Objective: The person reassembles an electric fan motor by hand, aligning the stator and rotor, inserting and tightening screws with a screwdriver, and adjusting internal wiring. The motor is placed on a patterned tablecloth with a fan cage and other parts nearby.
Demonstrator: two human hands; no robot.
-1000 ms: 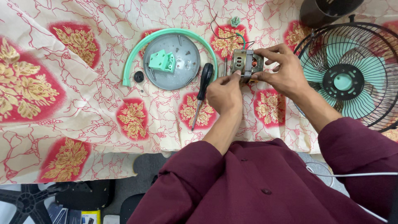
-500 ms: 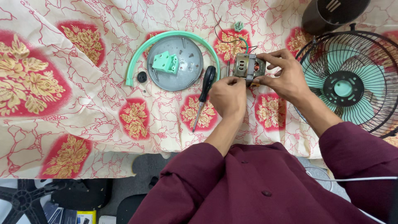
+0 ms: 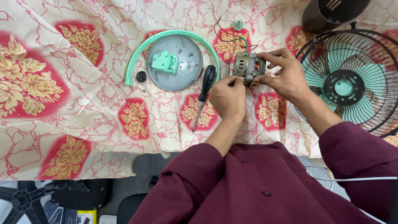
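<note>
Seen from above, a person in a maroon shirt works at a table covered with a cream cloth (image 3: 83, 120) printed with red and gold flowers. Both hands meet on a small electric fan motor (image 3: 247, 66), a metal block with copper windings showing, held just above the cloth near the upper middle of the view. The left hand (image 3: 227, 97) is curled, its fingertips pinching the near left side of the motor. The right hand (image 3: 286, 76) wraps the motor from the right, thumb and fingers partly closed around its far and right edges. Thin red, dark and green wires (image 3: 226, 35) trail from the motor across the cloth. Just left of the left hand lies a screwdriver (image 3: 203, 93) with a black handle, its shaft pointing toward the person. Further left sits a round grey cover plate (image 3: 186, 72) with a mint-green plastic bracket (image 3: 165, 62) on it, and a mint-green curved ring (image 3: 137, 62) arcs around it. A small black knob (image 3: 141, 76) rests beside the ring. At the right edge lies a fan guard (image 3: 356, 83) of black wire with mint-green blades inside.
</note>
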